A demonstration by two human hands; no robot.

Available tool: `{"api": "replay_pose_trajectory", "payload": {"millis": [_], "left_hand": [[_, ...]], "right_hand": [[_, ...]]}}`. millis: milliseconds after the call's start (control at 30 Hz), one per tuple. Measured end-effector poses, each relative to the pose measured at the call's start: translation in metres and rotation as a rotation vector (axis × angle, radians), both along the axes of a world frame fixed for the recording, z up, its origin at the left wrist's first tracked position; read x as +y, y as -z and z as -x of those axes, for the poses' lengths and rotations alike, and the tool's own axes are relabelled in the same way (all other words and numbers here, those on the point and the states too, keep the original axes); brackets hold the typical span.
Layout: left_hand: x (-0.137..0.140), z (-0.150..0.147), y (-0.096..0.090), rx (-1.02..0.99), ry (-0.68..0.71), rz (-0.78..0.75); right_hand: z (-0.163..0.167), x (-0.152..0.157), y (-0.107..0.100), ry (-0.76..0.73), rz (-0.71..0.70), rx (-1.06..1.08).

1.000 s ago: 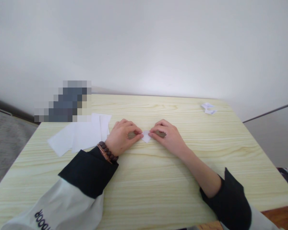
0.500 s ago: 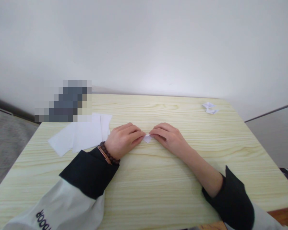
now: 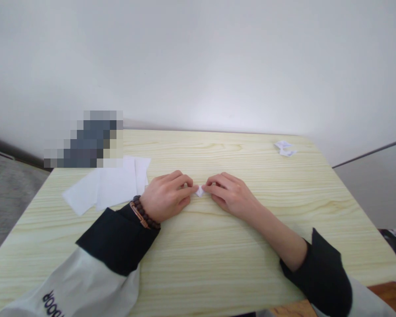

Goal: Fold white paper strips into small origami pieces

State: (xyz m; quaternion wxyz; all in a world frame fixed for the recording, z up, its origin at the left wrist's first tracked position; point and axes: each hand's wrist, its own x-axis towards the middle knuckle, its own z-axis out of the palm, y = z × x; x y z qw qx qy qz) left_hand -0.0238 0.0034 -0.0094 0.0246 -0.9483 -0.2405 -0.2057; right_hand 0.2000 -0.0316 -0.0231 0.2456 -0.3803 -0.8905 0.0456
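Note:
A small folded piece of white paper [image 3: 199,191] lies on the wood-grain table [image 3: 211,264], between my two hands. My left hand [image 3: 168,193], with a dark beaded bracelet at its wrist, pinches the paper's left corner at the fingertips. From the other side, my right hand [image 3: 231,193] has its fingertips on the right corner, the fingers curled. Much of the paper's edges is hidden under the fingertips. What shows of it has a pointed lower end and a crease down the middle.
Several loose white sheets [image 3: 115,185] overlap on the table's left side. Behind them is a blurred, pixelated dark object [image 3: 86,143]. Small folded white paper pieces [image 3: 285,149] sit at the far right. A pale wall [image 3: 198,61] rises along the back edge.
The fingertips have shifted on the paper and pressed closer together over its corners, so its visible part looks smaller and more pointed. The whole view has moved slightly.

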Motion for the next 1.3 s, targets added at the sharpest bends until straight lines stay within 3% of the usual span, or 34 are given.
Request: {"api": "replay_pose_trajectory", "payload": {"millis": [200,600,933,1167,1300], "left_hand": [[-0.005,-0.005,-0.002,-0.077,-0.119,0.072],[0.001,-0.008,0.012,-0.143,-0.214,0.091],[0.004,-0.012,0.011,-0.296,-0.263,0.299],[0.006,-0.016,0.004,-0.455,-0.246,0.476],[0.005,-0.014,-0.001,-0.495,-0.23,0.553]], "right_hand": [[0.004,-0.003,0.0,0.037,0.009,0.012],[0.014,0.005,0.007,0.26,0.27,0.349],[0.019,0.006,-0.001,0.262,0.295,0.369],[0.02,0.008,-0.003,0.246,0.26,0.557],[0.02,0.006,-0.005,0.204,0.318,0.629]]}}
